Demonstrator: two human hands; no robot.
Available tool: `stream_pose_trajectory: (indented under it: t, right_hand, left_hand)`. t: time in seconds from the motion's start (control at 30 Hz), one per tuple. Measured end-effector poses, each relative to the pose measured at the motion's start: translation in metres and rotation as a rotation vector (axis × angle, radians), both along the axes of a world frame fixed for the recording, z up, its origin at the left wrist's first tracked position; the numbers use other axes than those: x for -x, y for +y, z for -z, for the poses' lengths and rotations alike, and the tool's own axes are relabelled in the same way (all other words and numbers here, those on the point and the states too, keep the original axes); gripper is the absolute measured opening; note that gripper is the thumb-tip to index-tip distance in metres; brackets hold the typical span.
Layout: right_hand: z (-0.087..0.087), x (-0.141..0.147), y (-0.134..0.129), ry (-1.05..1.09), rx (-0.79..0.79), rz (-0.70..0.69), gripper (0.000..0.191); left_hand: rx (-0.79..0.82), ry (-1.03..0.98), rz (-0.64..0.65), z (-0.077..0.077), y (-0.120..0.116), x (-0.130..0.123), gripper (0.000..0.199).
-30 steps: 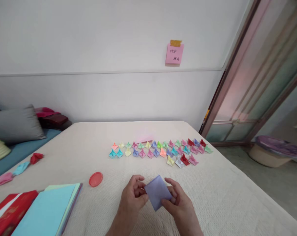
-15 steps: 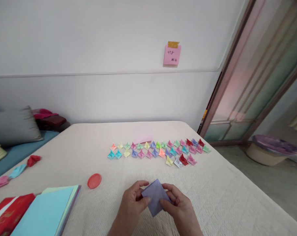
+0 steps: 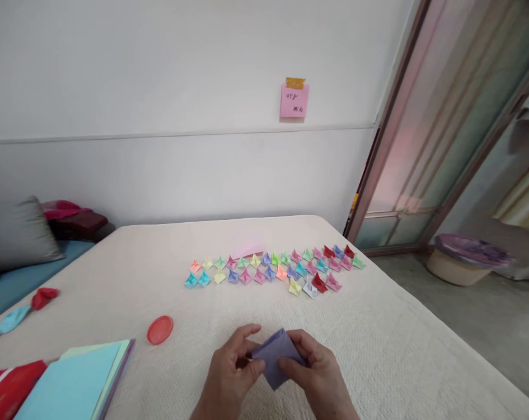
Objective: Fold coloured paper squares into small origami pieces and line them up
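Between my two hands is a small folded square of purple paper [image 3: 274,357], tilted with one corner toward me. My left hand [image 3: 231,367] pinches its left corner between thumb and fingers, with the index finger raised off the paper. On the other side, my right hand [image 3: 314,367] grips the right edge, its thumb lying across the front face and the fingers behind. Beyond my hands, several small folded paper boats [image 3: 259,275] in many colours stand in rows on the cloth-covered table [image 3: 194,361].
A stack of coloured paper [image 3: 74,382] lies at the near left beside a red packet [image 3: 17,385]. A red round lid [image 3: 160,330] sits left of my hands. Crumpled red [image 3: 44,298] and blue paper pieces [image 3: 13,319] rest at the left edge. A pink note [image 3: 294,101] hangs on the wall.
The right hand's fingers have shifted up along the paper, and the paper's right side has turned slightly inward. The left index finger has lifted. The whole view has swung a little right.
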State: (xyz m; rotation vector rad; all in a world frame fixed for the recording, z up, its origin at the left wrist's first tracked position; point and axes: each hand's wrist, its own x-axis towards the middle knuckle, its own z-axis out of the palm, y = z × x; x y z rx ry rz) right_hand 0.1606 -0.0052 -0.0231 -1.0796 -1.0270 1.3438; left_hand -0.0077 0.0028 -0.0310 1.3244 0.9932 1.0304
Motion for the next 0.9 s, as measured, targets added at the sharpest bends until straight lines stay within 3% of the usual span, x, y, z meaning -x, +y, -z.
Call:
stream_pose_trajectory:
  t: [0.17, 0.4, 0.53, 0.77, 0.9]
  right_hand:
    - [-0.003, -0.002, -0.003, -0.207, -0.076, 0.038, 0.014]
    - [-0.001, 0.0, -0.005, -0.348, -0.162, 0.028, 0.016]
    - [-0.002, 0.001, -0.005, -0.334, -0.155, 0.038, 0.016]
    - [-0.002, 0.001, -0.005, -0.263, -0.169, 0.026, 0.01]
    - [0.002, 0.002, -0.007, -0.182, -0.181, 0.081, 0.029]
  left_hand:
    - [-0.152, 0.044, -0.038, -0.016, -0.007, -0.001, 0.022]
    - [-0.202, 0.107, -0.033, -0.02, -0.009, 0.002, 0.023]
    - [-0.339, 0.182, -0.038, -0.021, -0.009, 0.002, 0.009]
    - [-0.516, 0.305, -0.099, -0.014, -0.01, 0.0, 0.014]
    - [-0.749, 0.446, -0.081, -0.015, -0.009, 0.002, 0.019]
